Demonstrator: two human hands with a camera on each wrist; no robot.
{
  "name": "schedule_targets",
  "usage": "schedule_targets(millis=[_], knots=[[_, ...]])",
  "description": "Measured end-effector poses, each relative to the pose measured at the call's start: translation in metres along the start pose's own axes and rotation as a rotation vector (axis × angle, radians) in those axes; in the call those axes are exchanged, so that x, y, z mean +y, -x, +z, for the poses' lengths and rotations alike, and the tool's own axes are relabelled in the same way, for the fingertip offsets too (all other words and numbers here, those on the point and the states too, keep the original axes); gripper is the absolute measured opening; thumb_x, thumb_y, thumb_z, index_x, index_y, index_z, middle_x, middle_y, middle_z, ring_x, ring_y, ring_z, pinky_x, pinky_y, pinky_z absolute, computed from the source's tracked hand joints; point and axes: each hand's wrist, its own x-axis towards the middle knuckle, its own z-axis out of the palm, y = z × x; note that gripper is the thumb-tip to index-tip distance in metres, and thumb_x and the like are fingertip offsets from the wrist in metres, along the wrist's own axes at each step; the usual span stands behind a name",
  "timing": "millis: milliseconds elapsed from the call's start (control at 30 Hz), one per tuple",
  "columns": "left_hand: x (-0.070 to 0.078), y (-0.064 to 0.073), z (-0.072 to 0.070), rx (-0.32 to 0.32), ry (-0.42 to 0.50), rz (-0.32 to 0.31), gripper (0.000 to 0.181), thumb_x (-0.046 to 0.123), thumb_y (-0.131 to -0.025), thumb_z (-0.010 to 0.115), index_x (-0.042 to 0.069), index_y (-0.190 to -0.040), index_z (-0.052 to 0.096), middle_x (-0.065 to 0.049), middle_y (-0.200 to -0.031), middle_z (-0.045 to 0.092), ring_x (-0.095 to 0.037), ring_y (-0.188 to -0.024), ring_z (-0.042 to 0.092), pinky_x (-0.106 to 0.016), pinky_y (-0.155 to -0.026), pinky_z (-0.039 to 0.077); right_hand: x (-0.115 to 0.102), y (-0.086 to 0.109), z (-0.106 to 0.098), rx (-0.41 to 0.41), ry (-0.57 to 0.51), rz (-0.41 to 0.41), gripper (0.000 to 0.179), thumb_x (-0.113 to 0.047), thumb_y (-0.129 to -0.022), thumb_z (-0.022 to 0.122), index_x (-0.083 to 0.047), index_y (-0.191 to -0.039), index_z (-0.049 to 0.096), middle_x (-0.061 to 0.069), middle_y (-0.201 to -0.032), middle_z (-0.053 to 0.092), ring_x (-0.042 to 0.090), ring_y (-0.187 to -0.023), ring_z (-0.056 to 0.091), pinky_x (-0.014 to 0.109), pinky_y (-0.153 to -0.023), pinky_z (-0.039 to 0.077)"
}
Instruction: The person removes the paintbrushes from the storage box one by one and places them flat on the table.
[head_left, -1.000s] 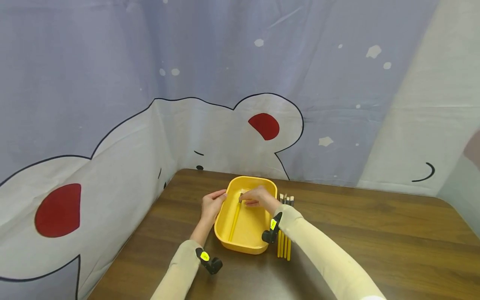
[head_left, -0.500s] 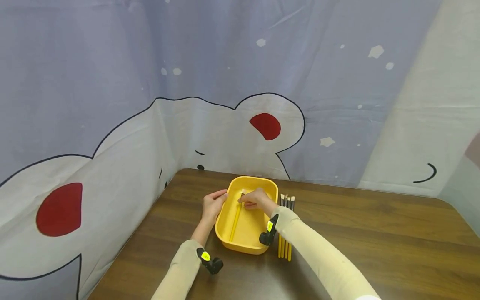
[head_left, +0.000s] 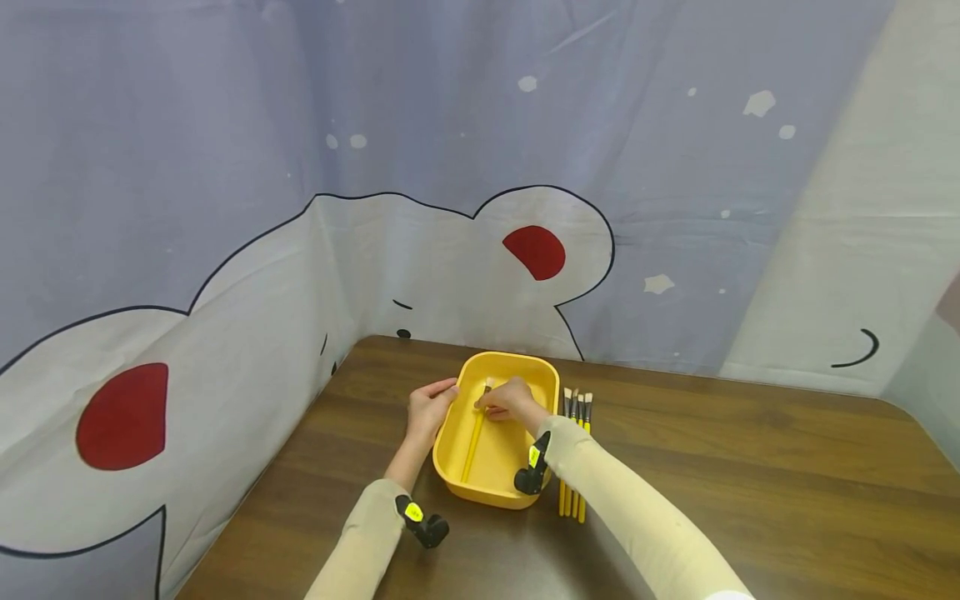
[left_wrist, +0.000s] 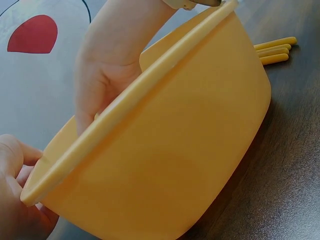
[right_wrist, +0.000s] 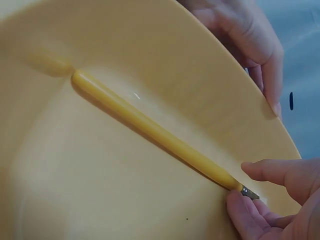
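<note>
A yellow plastic tray (head_left: 504,471) stands on the table, and my left hand (head_left: 427,412) holds its left rim, thumb over the edge and fingers outside. Inside the tray lies a paintbrush (head_left: 474,446) with a yellow handle, slanting along the left side. My right hand (head_left: 513,398) is in the tray at the brush's bristle end. In the right wrist view, the brush's metal ferrule (right_wrist: 247,192) runs between thumb and fingers; the fingertips (right_wrist: 239,205) are against it, while the thumb stands apart. The bristles show pale beyond the fingers.
Several more yellow-handled paintbrushes (head_left: 582,500) lie side by side right of the tray, partly under the right sleeve (head_left: 630,487). The brown wooden table (head_left: 750,475) extends to the right. A printed curtain (head_left: 675,167) hangs behind it.
My right hand has drawn slightly toward me along the brush, and the bristle tip shows more clearly. The left hand keeps its hold on the rim. The head view has shifted a little.
</note>
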Motion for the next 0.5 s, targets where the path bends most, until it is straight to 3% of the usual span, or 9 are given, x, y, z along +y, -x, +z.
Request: schedule_targets(millis=[233, 500], knots=[[-0.0008, -0.0012, 0.0011, 0.02, -0.001, 0.01, 0.026, 0.007, -0.092, 0.061, -0.005, -0.113, 0.068, -0.025, -0.121, 0.063, -0.035, -0.106, 0.064, -0.04, -0.089, 0.056, -0.001, -0.0024, 0.003, 0.042, 0.07, -0.005, 0.037, 0.0, -0.067, 0.084, 0.009, -0.094, 0.06, 0.009, -0.065, 0.061, 0.017, -0.052, 0.067, 0.026, -0.055, 0.058], [-0.0019, -0.0025, 0.0011, 0.017, 0.001, -0.006, 0.026, 0.009, -0.092, 0.062, -0.003, -0.114, 0.069, -0.024, -0.121, 0.064, -0.034, -0.107, 0.064, -0.041, -0.09, 0.055, 0.0009, -0.0011, 0.0029, 0.026, 0.103, -0.03, 0.032, 0.0, -0.067, 0.084, 0.01, -0.09, 0.064, 0.013, -0.07, 0.067, 0.021, -0.059, 0.071, 0.027, -0.056, 0.058]])
